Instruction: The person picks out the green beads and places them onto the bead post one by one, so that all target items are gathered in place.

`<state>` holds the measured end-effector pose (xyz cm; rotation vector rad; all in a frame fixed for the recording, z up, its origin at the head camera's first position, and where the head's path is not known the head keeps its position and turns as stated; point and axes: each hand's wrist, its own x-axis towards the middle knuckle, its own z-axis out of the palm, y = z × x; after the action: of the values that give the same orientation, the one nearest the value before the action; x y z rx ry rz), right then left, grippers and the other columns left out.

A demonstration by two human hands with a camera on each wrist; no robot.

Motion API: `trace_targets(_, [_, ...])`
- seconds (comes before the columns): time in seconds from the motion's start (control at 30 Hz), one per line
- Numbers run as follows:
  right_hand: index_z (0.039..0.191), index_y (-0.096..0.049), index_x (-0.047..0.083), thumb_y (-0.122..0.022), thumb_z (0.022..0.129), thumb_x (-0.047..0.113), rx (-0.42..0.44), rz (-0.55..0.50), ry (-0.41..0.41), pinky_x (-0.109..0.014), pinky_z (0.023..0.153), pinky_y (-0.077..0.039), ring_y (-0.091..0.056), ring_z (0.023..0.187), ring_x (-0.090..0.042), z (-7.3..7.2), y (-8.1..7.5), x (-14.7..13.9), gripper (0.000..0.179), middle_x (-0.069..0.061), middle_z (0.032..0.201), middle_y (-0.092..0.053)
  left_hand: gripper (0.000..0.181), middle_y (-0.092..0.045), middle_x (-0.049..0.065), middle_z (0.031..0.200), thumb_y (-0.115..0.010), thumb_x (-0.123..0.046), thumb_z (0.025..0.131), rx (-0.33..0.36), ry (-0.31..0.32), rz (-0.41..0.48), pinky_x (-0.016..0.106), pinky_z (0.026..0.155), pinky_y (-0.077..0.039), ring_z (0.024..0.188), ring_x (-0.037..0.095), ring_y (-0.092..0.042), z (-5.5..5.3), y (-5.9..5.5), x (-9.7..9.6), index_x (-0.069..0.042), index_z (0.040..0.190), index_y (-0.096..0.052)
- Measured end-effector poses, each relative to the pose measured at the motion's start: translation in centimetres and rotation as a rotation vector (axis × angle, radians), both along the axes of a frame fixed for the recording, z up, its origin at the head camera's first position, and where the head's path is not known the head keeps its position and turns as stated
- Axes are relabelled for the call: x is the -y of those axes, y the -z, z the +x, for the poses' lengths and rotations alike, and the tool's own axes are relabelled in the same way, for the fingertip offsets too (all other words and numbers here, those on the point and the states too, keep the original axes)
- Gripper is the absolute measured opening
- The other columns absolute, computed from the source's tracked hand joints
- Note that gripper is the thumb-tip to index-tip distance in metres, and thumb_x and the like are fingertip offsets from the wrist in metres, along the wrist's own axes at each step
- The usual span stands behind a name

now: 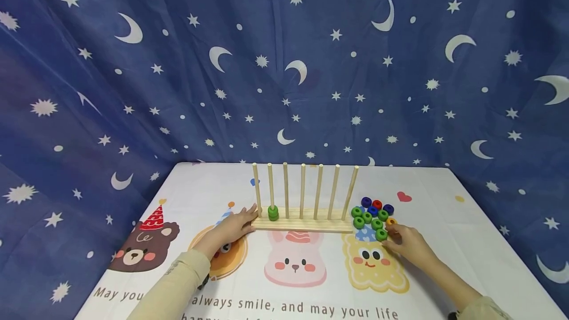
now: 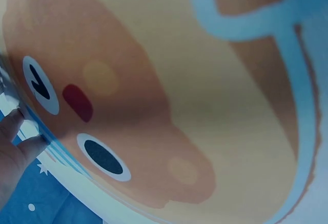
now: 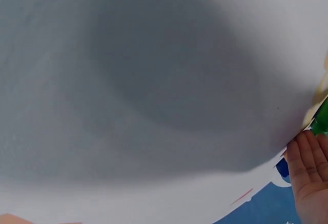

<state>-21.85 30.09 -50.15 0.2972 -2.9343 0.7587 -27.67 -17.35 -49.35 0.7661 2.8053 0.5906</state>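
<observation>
A pale wooden rack (image 1: 306, 227) with a row of several upright pegs stands on the table. Green beads (image 1: 273, 213) are threaded low on its second peg from the left. My left hand (image 1: 234, 224) rests at the left end of the rack's base, fingers extended; its fingers also show at the left edge of the left wrist view. Over on the right, my right hand (image 1: 410, 244) is at the near edge of a cluster of loose beads, its fingertips beside a green bead (image 1: 381, 234) and a yellow-orange bead (image 1: 391, 221). Its fingers look straight in the right wrist view.
Several more green beads (image 1: 366, 218) lie in the cluster, with a red bead (image 1: 377, 204), a bright blue bead (image 1: 372, 210) and dark blue beads (image 1: 366, 202) behind. A white tablecloth (image 1: 426, 196) with cartoon prints covers the table. A blue starry curtain (image 1: 284, 63) hangs behind.
</observation>
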Motion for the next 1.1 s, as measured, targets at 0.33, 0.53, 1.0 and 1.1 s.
trace_targets(0.33, [0.093,-0.066,-0.005,-0.080,0.073,0.018,-0.034,0.032,0.023,-0.037,0.068,-0.056,-0.064,0.073,-0.021,-0.6,-0.1,0.8,0.034,-0.008,0.080,-0.067,0.053,-0.028,0.017,0.152,-0.055,-0.025,0.095,0.014,-0.008,-0.005,0.069,0.104,-0.024,0.134,0.047,-0.031,-0.3,-0.1,0.3,-0.005,0.142,-0.041])
trace_targets(0.53, [0.084,-0.065,0.000,-0.078,0.073,0.013,-0.060,0.057,0.008,-0.033,0.062,-0.052,-0.061,0.069,-0.017,-0.8,-0.3,0.7,0.022,-0.004,0.075,-0.065,0.052,-0.029,0.017,0.152,-0.055,-0.024,0.094,0.007,-0.017,0.006,0.069,0.104,-0.024,0.134,0.047,-0.032,-0.3,0.1,0.3,-0.005,0.141,-0.042])
trace_targets(1.0, [0.088,-0.064,-0.001,-0.077,0.074,0.014,0.060,0.006,-0.053,-0.034,0.067,-0.056,-0.066,0.074,-0.020,-0.7,-0.5,-0.6,0.025,-0.006,0.081,-0.067,0.052,-0.031,0.016,0.151,-0.055,-0.025,0.094,-0.011,-0.013,-0.017,0.069,0.103,-0.027,0.133,0.047,-0.035,-0.3,0.3,-0.1,-0.005,0.141,-0.043])
trace_targets(1.1, [0.088,-0.064,0.000,-0.077,0.074,0.014,0.069,0.007,-0.058,-0.032,0.067,-0.056,-0.065,0.074,-0.018,-0.7,-0.5,-0.6,0.024,-0.006,0.081,-0.067,0.053,-0.031,0.015,0.152,-0.055,-0.026,0.095,-0.006,-0.018,-0.025,0.069,0.103,-0.027,0.133,0.047,-0.035,-0.2,0.3,-0.1,-0.005,0.141,-0.043])
